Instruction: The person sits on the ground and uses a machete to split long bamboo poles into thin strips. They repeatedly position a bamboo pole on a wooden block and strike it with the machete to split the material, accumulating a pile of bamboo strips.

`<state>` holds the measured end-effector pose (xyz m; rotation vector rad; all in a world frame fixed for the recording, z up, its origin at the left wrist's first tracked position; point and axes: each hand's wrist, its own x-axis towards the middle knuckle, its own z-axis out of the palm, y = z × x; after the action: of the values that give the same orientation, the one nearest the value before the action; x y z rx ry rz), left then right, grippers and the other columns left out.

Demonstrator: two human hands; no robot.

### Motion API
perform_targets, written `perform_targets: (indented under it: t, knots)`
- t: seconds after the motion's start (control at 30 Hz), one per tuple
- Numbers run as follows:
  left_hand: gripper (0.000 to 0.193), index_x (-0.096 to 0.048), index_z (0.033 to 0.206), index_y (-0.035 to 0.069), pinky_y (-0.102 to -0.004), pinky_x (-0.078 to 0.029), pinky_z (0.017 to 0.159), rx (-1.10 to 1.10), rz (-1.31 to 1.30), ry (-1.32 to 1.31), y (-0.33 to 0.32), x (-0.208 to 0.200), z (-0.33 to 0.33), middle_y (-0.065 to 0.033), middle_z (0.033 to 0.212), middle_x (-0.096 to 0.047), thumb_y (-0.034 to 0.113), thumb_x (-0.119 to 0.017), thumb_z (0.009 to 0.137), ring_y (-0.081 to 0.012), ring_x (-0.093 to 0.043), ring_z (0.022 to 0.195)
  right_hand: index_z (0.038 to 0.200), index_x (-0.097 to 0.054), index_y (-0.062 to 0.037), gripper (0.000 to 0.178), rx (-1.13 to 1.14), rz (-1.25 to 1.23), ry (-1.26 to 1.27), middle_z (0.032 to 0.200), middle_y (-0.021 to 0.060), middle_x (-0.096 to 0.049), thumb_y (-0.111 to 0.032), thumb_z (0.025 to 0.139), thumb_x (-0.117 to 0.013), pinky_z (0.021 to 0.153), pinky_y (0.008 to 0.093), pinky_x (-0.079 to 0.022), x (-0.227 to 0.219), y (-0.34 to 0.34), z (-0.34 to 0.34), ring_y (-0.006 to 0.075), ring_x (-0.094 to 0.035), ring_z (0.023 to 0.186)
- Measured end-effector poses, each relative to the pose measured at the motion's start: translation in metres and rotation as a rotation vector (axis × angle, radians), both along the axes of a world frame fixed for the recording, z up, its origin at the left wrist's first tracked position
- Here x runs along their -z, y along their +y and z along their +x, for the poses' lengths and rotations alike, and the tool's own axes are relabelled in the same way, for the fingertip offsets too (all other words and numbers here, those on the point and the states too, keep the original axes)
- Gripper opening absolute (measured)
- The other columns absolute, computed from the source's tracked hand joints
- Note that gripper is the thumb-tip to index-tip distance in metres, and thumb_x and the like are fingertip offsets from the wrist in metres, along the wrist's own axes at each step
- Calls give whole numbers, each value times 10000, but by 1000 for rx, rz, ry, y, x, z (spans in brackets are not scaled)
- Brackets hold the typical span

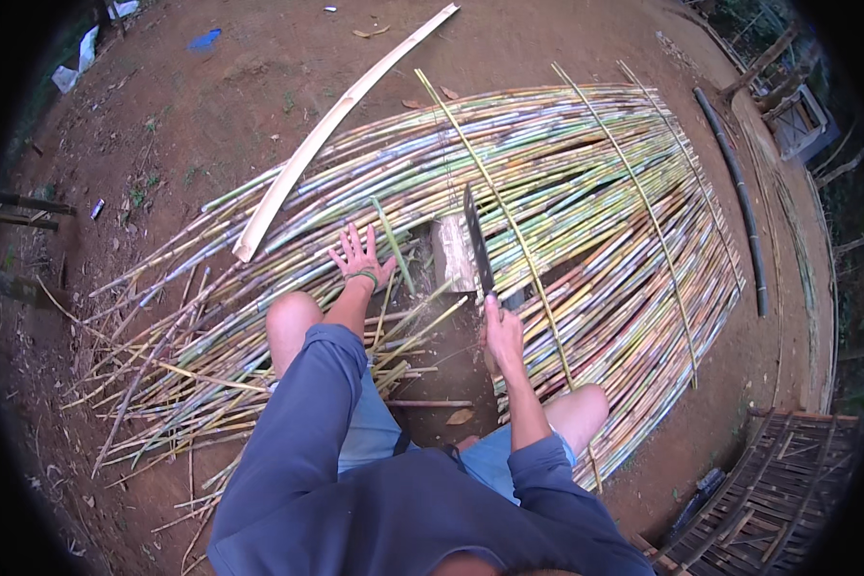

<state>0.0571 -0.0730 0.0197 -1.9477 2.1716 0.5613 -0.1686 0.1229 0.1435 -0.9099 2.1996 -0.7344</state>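
Both hands are working low over the bamboo poles point(547, 192): the left hand point(360, 257) is lying open, fingers spread, on the poles just beside a thin green stick point(392, 245), while the right hand point(502, 334) is gripping a big knife point(477, 245) (blade pointing away) beside a wooden block point(451, 252). A pale split plank point(336, 120) is lying across the pile.

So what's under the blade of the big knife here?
The big knife, gripped by the right hand, points over a pale wooden block set among the bamboo canes. Whether the blade touches the block, and what the block rests on, is hidden.
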Motion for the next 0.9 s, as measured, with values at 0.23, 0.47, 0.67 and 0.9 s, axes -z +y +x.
perform_targets:
  t: [0.23, 0.47, 0.67, 0.9]
  knots:
    - [991, -146, 1601, 108, -638, -51, 1184, -204, -354, 164, 24, 7, -31, -257, 1645, -34, 719, -463, 888, -439, -18, 1519, 697, -579, -22, 541, -31, -493, -148, 545, 33, -541, -459, 1007, -508, 516, 314, -417, -71, -12, 26, 136, -520, 513]
    - [1472, 63, 1580, 51, -570, -143, 1202, -308, 135, 746, 100, 30, -102, -260, 1612, -96, 739, -786, 594, -407, -155, 1497, 737, -608, -8, 494, 9, -331, -119, 546, 37, -563, -414, 1008, -527, 513, 310, -422, -57, 19, 25, 132, -550, 526]
    - [1383, 62, 1579, 56, -521, -176, 1183, -289, 148, 645, 49, 40, -104, -280, 1527, -307, 792, -688, 679, -391, -244, 1461, 787, -627, 1, 496, 120, -223, -195, 550, 41, -566, -427, 1015, -522, 507, 302, -443, -30, 75, 7, 131, -560, 513]
    - [1022, -450, 1426, 53, -421, -519, 929, -159, 278, 538, 84, 14, -94, -237, 1140, -663, 807, -607, 754, -345, -659, 1065, 817, -629, 0, 416, 175, -207, -289, 583, 34, -582, -386, 972, -623, 503, 283, -447, -16, 96, -10, 118, -563, 516]
